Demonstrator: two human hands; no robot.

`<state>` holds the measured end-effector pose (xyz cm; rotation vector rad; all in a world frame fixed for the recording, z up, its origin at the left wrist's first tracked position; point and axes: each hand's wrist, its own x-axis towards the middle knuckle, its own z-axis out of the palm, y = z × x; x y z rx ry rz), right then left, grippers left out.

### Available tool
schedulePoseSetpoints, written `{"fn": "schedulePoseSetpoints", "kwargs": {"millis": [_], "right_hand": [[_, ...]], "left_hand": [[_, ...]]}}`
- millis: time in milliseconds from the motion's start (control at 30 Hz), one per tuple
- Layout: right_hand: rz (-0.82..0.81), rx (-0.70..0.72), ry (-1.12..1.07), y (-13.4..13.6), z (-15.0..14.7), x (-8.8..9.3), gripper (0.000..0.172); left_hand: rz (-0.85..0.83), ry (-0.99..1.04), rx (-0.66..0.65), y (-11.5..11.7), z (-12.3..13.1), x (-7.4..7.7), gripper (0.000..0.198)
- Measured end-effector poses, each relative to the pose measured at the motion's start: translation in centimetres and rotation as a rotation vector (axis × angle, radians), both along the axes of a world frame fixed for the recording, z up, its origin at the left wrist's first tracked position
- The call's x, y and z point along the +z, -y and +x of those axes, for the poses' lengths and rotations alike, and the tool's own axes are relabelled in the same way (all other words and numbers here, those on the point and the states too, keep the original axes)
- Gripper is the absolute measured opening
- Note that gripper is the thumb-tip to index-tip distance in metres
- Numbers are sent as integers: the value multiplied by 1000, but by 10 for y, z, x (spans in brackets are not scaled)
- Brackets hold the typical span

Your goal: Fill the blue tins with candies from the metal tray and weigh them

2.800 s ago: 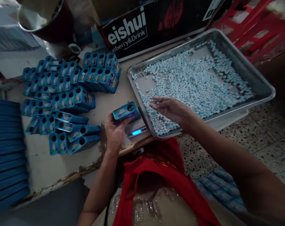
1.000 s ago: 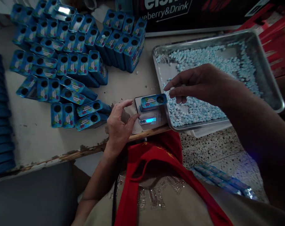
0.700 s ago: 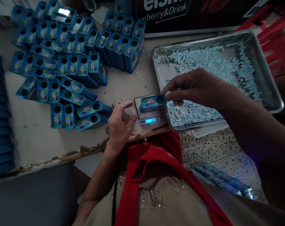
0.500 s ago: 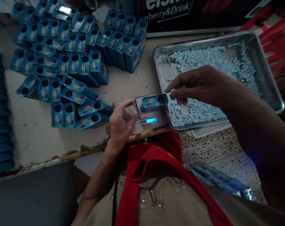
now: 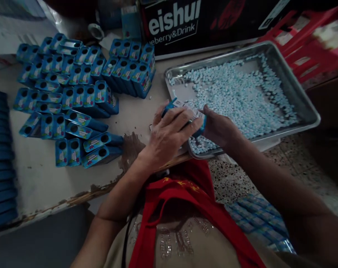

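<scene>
My left hand is wrapped over a small blue candy tin, which lies tipped on its side with its white printed label facing up. The tin is above the near left edge of a metal tray. Small pale-blue candies cover much of that tray's bottom. Cupped at the tin's right end is my right hand, its thumb apart and its other fingers partly hidden behind the tin. Whether any candies lie in that palm cannot be seen. The small scale is mostly hidden beneath my left hand.
Rows of upright blue tins with round holes on top fill the table's left side. More blue tins are stacked at the far left edge. A black printed box stands behind, with a red plastic crate at the back right.
My left hand has taken the tin off the scale and tipped it toward the tray. My right hand has drawn back from above the candies to the tin's end. The view has shifted slightly.
</scene>
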<state>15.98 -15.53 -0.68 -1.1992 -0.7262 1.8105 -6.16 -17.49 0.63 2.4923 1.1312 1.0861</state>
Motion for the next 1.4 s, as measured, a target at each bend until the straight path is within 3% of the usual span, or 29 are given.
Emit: {"fn": "schedulePoseSetpoints", "kwargs": {"millis": [67,167,267,367,567,700,833,1000,1100,1167,1267,1400], "right_hand": [[-44,-40,-110,1,-5,-1,34],[-83,-38,-174,-1,-6,8,33],[-128,4,-212,-4,-5,14,28],[-154,30,-211,-8,-4,11,27],[-139,21,-263,-10,-6,-3,23],[-204,-70,-320,-7,-6,0,20],[-165,-83,-312,-6,-6,4,16],[-100,-33,-254,-7,2,1,5],[-71,7,-150,-6,8,-3,24],[-57,51,-75,-4,10,-4,28],[-61,128,3,-2,9,2,19],[-30,166,28,-4,4,18,18]], "left_hand": [[3,-11,57,-6,3,-1,40],[-46,63,182,-11,-2,-15,42],[-132,183,228,-6,-11,-25,37],[-155,230,241,0,-15,-23,31],[75,-18,222,-4,-2,-11,31],[80,-44,226,-11,-2,-18,32],[-55,124,239,-9,-11,-28,29],[-341,570,323,9,-22,-43,40],[-517,768,313,23,-26,-59,51],[-575,811,286,30,-28,-70,53],[-578,820,254,36,-30,-80,55],[-509,735,206,40,-40,-79,72]]}}
